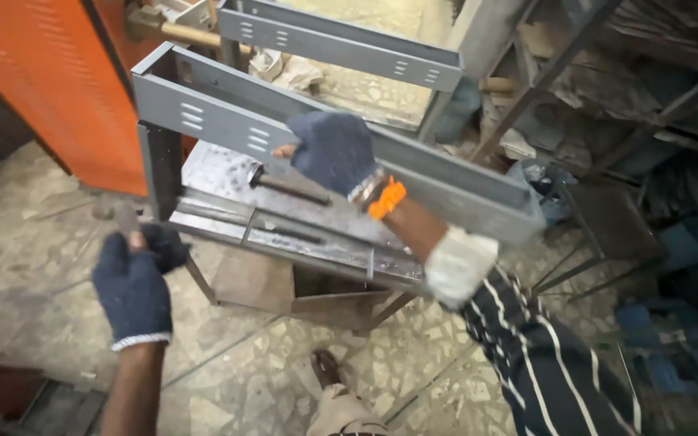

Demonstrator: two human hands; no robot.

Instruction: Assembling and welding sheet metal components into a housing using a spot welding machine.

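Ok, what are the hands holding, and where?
The right hand grips the grey metal frame on its top rail. The left hand is closed around something small and blurred; what it is cannot be told.

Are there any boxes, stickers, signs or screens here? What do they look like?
None that I can see: no packages, labels, signs or screens. There is only a grey metal frame with slots, which the right hand grips, and an orange panel at the upper left.

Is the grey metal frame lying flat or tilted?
Tilted: the frame slants down to the right, held up by the right hand above the table.
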